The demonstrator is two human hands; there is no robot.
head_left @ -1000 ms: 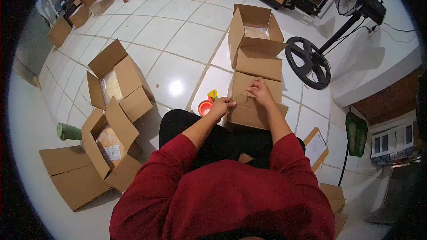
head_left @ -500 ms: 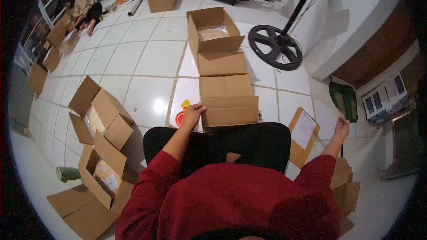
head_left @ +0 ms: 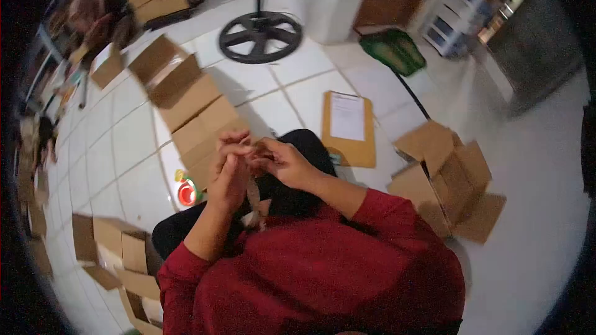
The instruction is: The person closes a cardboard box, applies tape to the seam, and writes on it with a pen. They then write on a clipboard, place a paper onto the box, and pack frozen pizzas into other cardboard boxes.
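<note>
L hand (head_left: pixel 227 174) & R hand (head_left: pixel 278 160) were held together over lap (head_left: pixel 282 197); grip on dangling strip (head_left: pixel 253 196) couldn't be told. Box (head_left: pixel 200 139) was set just ahead, prob. for reach.

No readable text or labels

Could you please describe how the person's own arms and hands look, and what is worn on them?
Dark red sleeves leave much of the forearms bare. The left hand and right hand wear no gloves; no watch or bracelet shows. Blur leaves rings uncertain.
</note>
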